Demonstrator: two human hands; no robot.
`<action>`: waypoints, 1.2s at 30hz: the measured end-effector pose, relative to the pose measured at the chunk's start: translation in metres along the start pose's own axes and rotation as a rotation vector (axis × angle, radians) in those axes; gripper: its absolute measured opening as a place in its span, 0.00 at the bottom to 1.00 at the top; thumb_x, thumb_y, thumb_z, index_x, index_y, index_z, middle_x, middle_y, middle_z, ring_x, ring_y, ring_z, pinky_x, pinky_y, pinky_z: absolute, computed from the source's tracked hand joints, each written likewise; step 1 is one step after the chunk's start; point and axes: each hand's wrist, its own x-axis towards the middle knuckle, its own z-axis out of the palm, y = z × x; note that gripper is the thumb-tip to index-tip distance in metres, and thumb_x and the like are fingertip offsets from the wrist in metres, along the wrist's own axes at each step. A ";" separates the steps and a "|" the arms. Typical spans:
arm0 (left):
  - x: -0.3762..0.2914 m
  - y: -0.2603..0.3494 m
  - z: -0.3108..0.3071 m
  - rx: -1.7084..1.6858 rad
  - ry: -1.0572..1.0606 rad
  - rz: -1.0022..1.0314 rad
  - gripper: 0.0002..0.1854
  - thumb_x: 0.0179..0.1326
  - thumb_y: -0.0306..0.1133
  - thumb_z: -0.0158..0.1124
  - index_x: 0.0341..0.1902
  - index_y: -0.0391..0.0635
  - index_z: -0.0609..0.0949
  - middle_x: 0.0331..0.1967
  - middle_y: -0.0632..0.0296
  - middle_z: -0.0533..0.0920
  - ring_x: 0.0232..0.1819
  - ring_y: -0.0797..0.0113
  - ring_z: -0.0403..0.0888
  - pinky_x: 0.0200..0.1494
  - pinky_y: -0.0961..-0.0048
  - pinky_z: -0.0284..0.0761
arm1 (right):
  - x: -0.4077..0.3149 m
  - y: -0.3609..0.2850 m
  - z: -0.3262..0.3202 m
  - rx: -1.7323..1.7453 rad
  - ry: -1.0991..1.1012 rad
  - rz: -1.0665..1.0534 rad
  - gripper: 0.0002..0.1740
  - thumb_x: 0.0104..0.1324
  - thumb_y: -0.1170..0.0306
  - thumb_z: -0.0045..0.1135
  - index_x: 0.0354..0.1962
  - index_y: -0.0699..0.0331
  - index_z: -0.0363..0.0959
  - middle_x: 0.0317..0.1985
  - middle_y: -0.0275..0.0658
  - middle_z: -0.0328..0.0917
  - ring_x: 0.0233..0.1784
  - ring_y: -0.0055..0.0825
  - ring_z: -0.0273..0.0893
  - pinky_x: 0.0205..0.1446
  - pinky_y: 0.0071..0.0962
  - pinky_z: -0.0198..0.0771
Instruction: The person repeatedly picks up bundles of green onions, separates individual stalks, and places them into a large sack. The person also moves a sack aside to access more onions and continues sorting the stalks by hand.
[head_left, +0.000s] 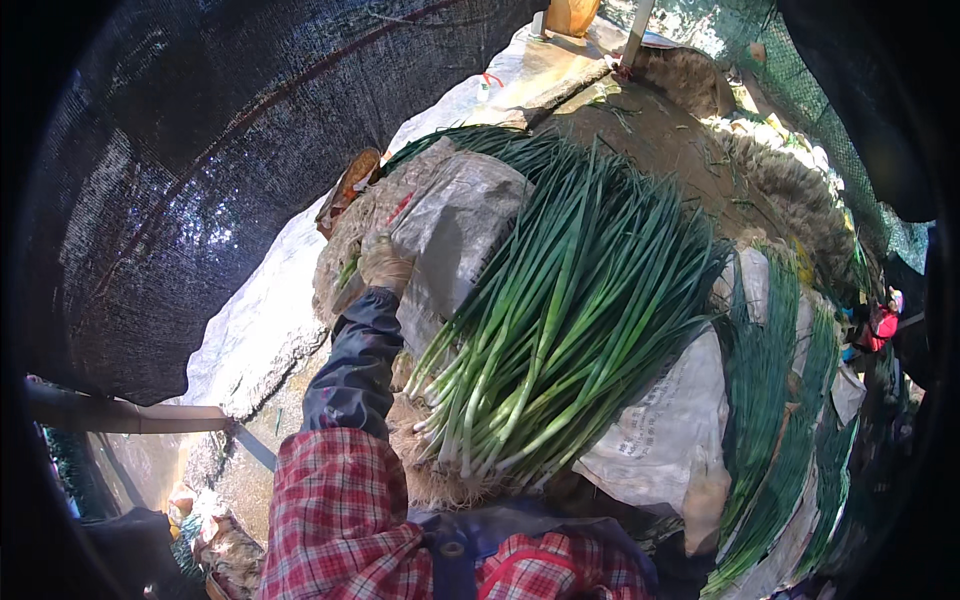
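Observation:
My left hand (385, 265), in a pale, soiled covering or glove, reaches forward onto a whitish woven sack (450, 217). Its fingers are curled over the sack's left side, beside a mass of pale roots (330, 274). A short piece of green stalk (349, 268) shows just left of the knuckles. I cannot tell whether anything is in the grip. A large heap of green onions (570, 300) lies before me, white stems and roots (442, 480) towards me, leaves fanning away to the upper right. My right hand is out of view.
A printed white sack (645, 420) lies under the heap's right side. More bundled green onions (757, 405) are laid out to the right. Dark shade netting (187, 187) hangs at the left, above a pole (150, 418). Another person in red (879, 326) is far right.

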 end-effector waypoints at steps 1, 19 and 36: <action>0.010 -0.027 0.009 -0.039 0.013 -0.041 0.35 0.42 0.49 0.63 0.53 0.41 0.71 0.49 0.44 0.73 0.51 0.51 0.72 0.53 0.65 0.67 | 0.007 -0.005 -0.004 0.054 -0.196 -0.051 0.22 0.59 0.82 0.37 0.53 0.68 0.64 0.48 0.49 0.71 0.51 0.32 0.70 0.55 0.24 0.60; -0.254 0.131 -0.015 -0.419 -0.248 1.216 0.23 0.46 0.35 0.51 0.44 0.30 0.74 0.39 0.47 0.75 0.45 0.55 0.72 0.52 0.62 0.65 | 0.125 -0.033 0.141 0.315 -0.991 0.353 0.26 0.63 0.58 0.48 0.52 0.69 0.63 0.51 0.37 0.67 0.52 0.23 0.65 0.56 0.24 0.59; -0.424 -0.142 0.094 -1.513 -0.195 -0.542 0.36 0.53 0.41 0.62 0.63 0.44 0.59 0.60 0.53 0.64 0.59 0.60 0.63 0.61 0.69 0.58 | 0.038 -0.083 0.147 0.187 -1.023 -0.104 0.22 0.63 0.65 0.49 0.49 0.74 0.64 0.47 0.36 0.68 0.44 0.25 0.67 0.50 0.24 0.62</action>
